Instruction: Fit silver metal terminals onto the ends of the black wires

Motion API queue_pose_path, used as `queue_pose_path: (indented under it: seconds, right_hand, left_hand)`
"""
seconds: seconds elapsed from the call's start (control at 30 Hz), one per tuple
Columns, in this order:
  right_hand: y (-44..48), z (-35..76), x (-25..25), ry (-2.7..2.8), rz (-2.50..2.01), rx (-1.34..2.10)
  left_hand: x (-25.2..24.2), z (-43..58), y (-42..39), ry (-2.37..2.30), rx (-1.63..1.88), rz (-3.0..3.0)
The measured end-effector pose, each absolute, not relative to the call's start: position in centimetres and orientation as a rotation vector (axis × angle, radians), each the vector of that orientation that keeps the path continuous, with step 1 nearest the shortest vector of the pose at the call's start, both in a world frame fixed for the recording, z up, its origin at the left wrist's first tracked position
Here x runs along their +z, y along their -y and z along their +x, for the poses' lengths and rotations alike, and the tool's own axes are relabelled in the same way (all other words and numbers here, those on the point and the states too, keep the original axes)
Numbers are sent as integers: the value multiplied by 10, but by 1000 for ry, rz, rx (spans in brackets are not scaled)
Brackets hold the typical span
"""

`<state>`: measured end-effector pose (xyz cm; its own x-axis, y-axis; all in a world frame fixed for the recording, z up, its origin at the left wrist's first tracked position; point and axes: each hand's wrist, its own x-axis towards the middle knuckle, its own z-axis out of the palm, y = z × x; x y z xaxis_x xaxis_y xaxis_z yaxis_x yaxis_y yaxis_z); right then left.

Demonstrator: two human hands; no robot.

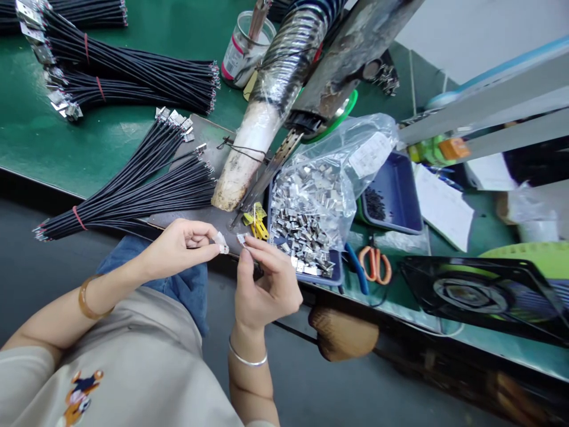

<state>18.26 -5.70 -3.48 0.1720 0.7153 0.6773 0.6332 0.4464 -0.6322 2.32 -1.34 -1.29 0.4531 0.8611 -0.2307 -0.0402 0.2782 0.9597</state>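
My left hand (186,246) is closed, its thumb and index finger pinching a small whitish piece (221,242) whose details are unclear. Facing it, my right hand (267,279) pinches a small metal connector (241,239) between thumb and fingers. The two pieces are apart, in front of the bench edge. Behind my left hand lies a bundle of black cables (146,190), tied with a red band at its left end and fanned out toward metal connectors. A blue tray (335,273) heaped with metal connectors (297,222) and a plastic bag sits just beyond my right hand.
Above the bench hang a foil-wrapped duct (284,65) and a metal pipe (342,65). Yellow cutters (258,227), orange-handled scissors (376,265), a second blue tray (400,196) and a black fan (480,293) lie around. More cable bundles (133,65) and a jar (237,56) stand behind.
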Motion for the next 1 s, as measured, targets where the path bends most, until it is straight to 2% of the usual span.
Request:
queue_pose_path:
  seconds: [0.17, 0.37, 0.67, 1.0]
  right_hand:
    - [63, 181, -39, 1665, -1138, -6]
    - [61, 181, -47, 1451, -1249, 293]
    - [55, 181, -42, 1753, -1162, -122]
    - [49, 181, -40, 1630, -1226, 73]
  left_hand:
    - [-10, 28, 12, -939, 796, 1093]
    - [-10, 29, 12, -1001, 827, 1087]
    - [-8, 31, 10, -1033, 881, 1052]
    - [-9, 34, 6, -1092, 894, 1117]
